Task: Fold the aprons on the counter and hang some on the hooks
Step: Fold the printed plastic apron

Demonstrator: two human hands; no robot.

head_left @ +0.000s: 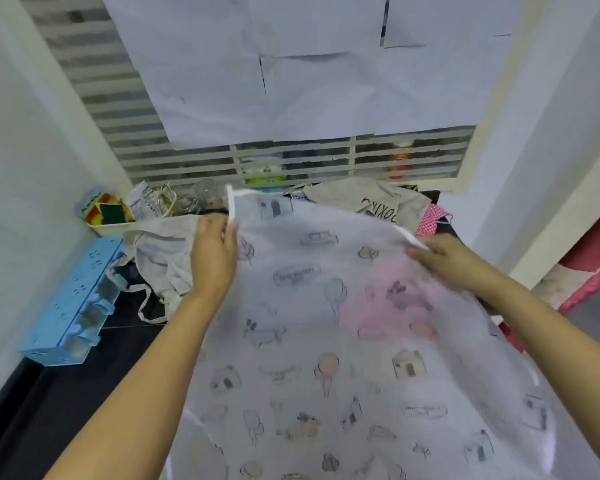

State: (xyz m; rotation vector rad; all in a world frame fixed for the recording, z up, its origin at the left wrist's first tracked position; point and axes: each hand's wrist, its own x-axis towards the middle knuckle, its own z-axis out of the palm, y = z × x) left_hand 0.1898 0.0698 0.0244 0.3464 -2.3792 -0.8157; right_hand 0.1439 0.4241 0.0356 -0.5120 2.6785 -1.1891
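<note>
Apron (309, 341) blurred and cropped below; left hand (213, 252) and right hand (445, 261) pinch its top corners.

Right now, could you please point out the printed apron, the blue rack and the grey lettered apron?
printed apron (291, 358): head view, middle of the fabric.
blue rack (73, 299): head view, its top face.
grey lettered apron (343, 195): head view, beside the lettering.

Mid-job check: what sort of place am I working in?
Probably a home kitchen or utility corner: dark counter, tub of scrub sponges, louvred window beyond the printed apron.
</note>
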